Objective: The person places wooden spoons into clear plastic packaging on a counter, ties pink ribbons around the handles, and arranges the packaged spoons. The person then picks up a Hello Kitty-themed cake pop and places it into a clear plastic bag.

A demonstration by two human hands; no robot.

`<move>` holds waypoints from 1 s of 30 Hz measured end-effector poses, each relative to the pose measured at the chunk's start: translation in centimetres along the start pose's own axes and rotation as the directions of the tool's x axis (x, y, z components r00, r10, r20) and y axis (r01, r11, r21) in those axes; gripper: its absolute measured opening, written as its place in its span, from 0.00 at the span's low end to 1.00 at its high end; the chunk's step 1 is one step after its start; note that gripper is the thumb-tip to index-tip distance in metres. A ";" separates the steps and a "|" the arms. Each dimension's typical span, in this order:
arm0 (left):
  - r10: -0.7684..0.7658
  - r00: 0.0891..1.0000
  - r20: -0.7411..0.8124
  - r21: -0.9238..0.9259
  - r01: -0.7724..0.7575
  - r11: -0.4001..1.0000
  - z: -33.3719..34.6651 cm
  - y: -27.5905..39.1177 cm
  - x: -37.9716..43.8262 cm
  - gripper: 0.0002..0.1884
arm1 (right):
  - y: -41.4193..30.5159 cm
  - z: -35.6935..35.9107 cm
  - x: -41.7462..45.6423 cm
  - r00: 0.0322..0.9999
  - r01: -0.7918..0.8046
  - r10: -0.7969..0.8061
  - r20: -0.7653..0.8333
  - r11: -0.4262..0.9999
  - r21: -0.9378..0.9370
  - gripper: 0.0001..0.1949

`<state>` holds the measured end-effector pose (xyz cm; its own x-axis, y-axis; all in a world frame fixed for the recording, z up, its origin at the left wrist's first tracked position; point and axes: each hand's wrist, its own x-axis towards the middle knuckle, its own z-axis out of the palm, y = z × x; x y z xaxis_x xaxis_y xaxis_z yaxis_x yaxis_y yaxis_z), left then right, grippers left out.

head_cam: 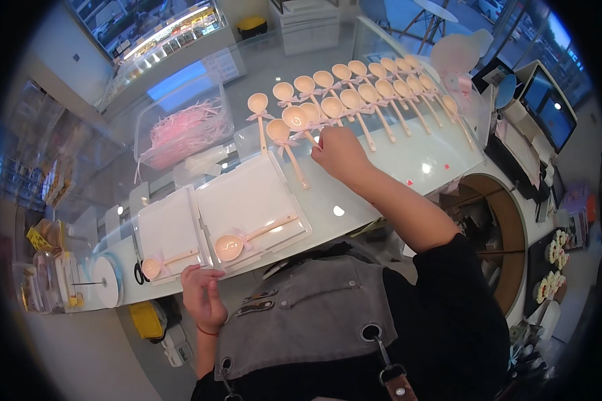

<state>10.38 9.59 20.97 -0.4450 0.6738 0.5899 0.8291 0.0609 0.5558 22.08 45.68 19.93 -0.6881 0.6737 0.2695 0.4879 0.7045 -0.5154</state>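
My right hand [342, 153] grips the handle end of a cream-coloured spoon [296, 118] with a pale ribbon bow. The bowl of that spoon lies over a neighbouring spoon in a double row of similar bowed spoons [351, 99] on the glass counter. Held near the counter's front edge, my left hand [204, 295] is empty with its fingers apart. Before it are two flat clear containers with white inside, a smaller one [168, 225] and a larger one [246, 195]. One bowed spoon [229, 247] rests on the larger, another [152, 267] on the smaller.
A clear bin of pink paper shreds [185, 125] stands at the back left. Black-handled scissors [139, 270] and a white ribbon spool [106, 281] are on the left. To the right are a monitor [549, 108] and a round opening [511, 240] in the counter.
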 end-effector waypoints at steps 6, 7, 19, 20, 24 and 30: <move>-0.025 0.999 -0.035 -0.033 0.024 0.999 -1.1 -1.4 -1.7 0.09 | -1.7 1.4 0.3 0.991 -0.076 0.082 0.103 0.996 -0.054 0.09; -0.025 0.999 -0.031 -0.033 0.024 0.999 -1.2 -1.6 -1.8 0.09 | -1.7 1.6 0.1 0.993 -0.080 0.084 0.085 0.995 -0.052 0.09; -0.032 0.999 0.026 -0.026 0.033 0.999 -0.5 -1.2 -0.9 0.12 | -0.2 -1.8 -2.0 0.988 -0.154 0.153 -0.019 0.988 -0.024 0.15; -0.032 0.999 0.033 -0.024 0.033 0.999 -0.2 -1.0 -0.7 0.12 | 1.0 -3.0 -2.3 0.980 -0.185 0.183 -0.075 0.983 -0.020 0.14; -0.037 0.999 0.032 0.000 0.037 0.999 0.2 -0.2 0.1 0.12 | 9.5 -7.9 -2.9 0.899 -0.346 0.296 -0.324 0.932 -0.109 0.12; -0.266 0.961 -0.074 -0.054 0.262 0.964 1.0 1.9 0.5 0.08 | 25.8 -15.1 -4.2 0.770 -0.622 0.346 -0.535 0.594 -0.511 0.16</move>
<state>12.02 10.81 21.74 -0.6729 0.5773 0.4626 0.6639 0.1954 0.7218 45.66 64.37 17.75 -0.0737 0.8824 0.4647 0.9918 0.1134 -0.0580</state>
